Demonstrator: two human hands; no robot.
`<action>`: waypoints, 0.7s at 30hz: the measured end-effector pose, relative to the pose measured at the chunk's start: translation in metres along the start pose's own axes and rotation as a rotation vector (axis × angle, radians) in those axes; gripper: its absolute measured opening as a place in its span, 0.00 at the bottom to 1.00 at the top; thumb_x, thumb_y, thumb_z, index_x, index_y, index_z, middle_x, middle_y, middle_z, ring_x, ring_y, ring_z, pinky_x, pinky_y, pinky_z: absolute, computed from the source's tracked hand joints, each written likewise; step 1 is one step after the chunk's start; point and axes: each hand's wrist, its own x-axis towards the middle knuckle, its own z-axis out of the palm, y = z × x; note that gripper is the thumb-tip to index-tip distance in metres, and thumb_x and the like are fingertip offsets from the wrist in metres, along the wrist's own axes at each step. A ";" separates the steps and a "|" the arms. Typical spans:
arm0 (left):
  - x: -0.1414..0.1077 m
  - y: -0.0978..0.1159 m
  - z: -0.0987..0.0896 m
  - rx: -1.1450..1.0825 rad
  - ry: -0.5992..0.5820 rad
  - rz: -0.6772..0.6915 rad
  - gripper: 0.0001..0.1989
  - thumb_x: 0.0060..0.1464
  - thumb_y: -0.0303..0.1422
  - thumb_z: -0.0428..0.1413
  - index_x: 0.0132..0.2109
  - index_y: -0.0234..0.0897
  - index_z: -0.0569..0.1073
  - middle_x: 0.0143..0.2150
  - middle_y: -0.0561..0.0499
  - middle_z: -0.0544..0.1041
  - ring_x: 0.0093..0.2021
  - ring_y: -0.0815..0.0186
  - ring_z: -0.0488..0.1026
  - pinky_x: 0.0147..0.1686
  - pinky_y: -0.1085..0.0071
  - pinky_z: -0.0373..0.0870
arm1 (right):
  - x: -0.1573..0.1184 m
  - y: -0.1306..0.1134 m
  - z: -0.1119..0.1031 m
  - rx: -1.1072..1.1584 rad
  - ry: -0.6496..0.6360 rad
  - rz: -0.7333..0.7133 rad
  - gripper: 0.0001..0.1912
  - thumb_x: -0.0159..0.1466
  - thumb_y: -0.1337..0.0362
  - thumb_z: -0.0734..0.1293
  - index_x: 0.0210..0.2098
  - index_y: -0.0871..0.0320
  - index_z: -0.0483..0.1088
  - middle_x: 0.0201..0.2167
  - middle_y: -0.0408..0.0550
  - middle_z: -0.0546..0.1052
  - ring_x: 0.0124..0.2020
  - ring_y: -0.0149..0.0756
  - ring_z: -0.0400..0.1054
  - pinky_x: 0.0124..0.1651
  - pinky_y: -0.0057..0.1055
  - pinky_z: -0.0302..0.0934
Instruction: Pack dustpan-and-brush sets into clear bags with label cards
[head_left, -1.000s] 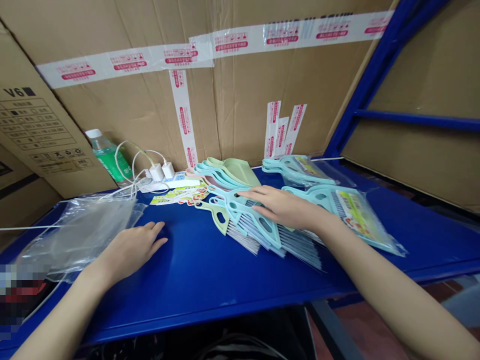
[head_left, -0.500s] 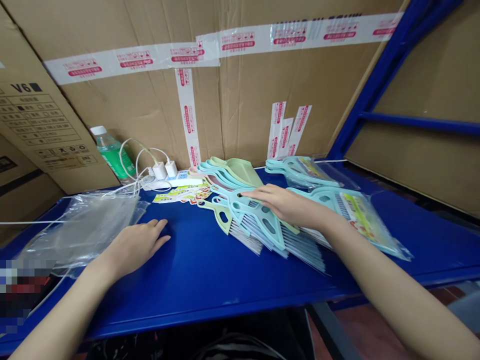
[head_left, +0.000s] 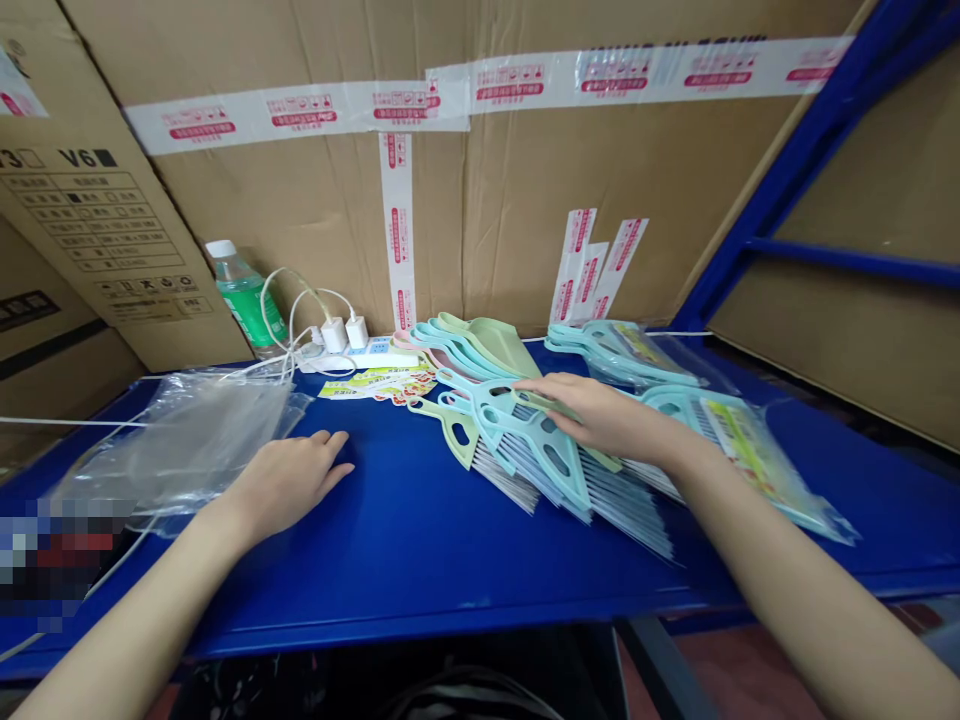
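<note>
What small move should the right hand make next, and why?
Probably lift the green brush gently upward with the right hand: its grip seems to be on the handle, and no other brush shows on top, though blue brushes lie close by.

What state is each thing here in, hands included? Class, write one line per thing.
Bottle, capped
Chargers, plugged in
Dustpans, stacked
Loose brushes, piled, overlapping
Labels, overlapping
Plastic bags, lying flat
Packed sets, in clear plastic
Left hand, empty
Right hand, holding a green brush
</note>
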 end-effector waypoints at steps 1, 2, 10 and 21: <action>0.000 0.000 0.000 0.001 -0.006 -0.002 0.21 0.64 0.35 0.41 0.59 0.34 0.67 0.53 0.40 0.76 0.47 0.52 0.77 0.44 0.61 0.73 | 0.000 0.001 0.000 -0.003 0.000 -0.002 0.28 0.60 0.75 0.55 0.58 0.57 0.65 0.46 0.54 0.76 0.48 0.42 0.70 0.46 0.39 0.68; 0.000 0.000 0.000 -0.001 -0.012 -0.004 0.21 0.64 0.35 0.41 0.59 0.34 0.67 0.53 0.40 0.76 0.47 0.51 0.77 0.44 0.61 0.73 | -0.001 0.002 0.001 -0.012 0.006 -0.006 0.28 0.61 0.75 0.55 0.58 0.56 0.66 0.45 0.54 0.77 0.47 0.42 0.70 0.45 0.39 0.68; -0.001 -0.001 0.001 -0.029 0.008 0.010 0.23 0.64 0.36 0.40 0.59 0.32 0.67 0.52 0.39 0.76 0.46 0.50 0.78 0.43 0.59 0.73 | -0.003 0.008 0.001 -0.073 0.016 0.070 0.24 0.64 0.68 0.54 0.58 0.57 0.68 0.41 0.56 0.76 0.43 0.47 0.70 0.43 0.44 0.68; -0.002 0.000 -0.001 -0.032 0.006 0.004 0.23 0.64 0.36 0.41 0.61 0.32 0.66 0.52 0.38 0.76 0.47 0.49 0.77 0.44 0.58 0.72 | -0.025 0.048 -0.028 -0.145 0.114 0.234 0.18 0.63 0.60 0.60 0.48 0.56 0.75 0.46 0.56 0.78 0.48 0.53 0.71 0.51 0.54 0.65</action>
